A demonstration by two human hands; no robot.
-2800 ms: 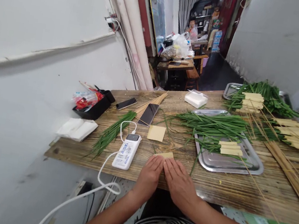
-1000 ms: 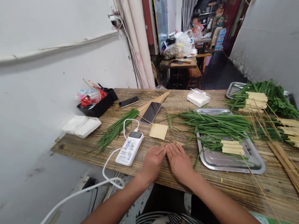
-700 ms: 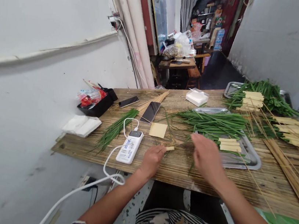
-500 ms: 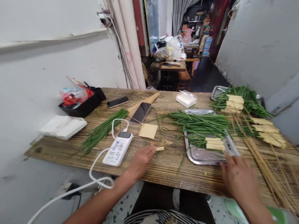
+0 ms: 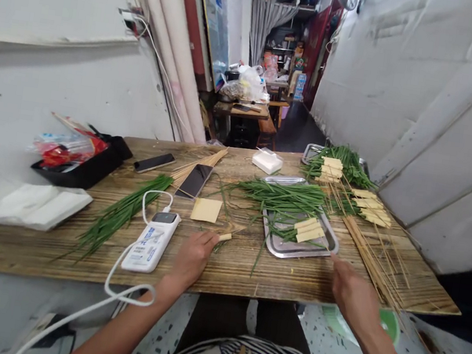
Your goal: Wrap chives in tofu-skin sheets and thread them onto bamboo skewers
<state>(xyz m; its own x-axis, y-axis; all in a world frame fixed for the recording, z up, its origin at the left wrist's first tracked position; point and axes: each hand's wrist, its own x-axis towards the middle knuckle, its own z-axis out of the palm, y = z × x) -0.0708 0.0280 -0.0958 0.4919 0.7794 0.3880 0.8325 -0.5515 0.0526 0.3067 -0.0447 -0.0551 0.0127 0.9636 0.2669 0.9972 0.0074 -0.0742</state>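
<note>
The left hand's (image 5: 195, 256) fingers pinch the roll (image 5: 224, 237), its long axis pointing right from their tips; the tray rolls (image 5: 309, 230) lie left of and beyond the right hand's (image 5: 354, 290) curled fingers, grip unclear.

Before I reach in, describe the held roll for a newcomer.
On the wooden table, go to the white power bank. Just right of it is the left hand, with the pale roll poking from its grip. Unlike the rolls grouped on the tray, it is alone.
</note>
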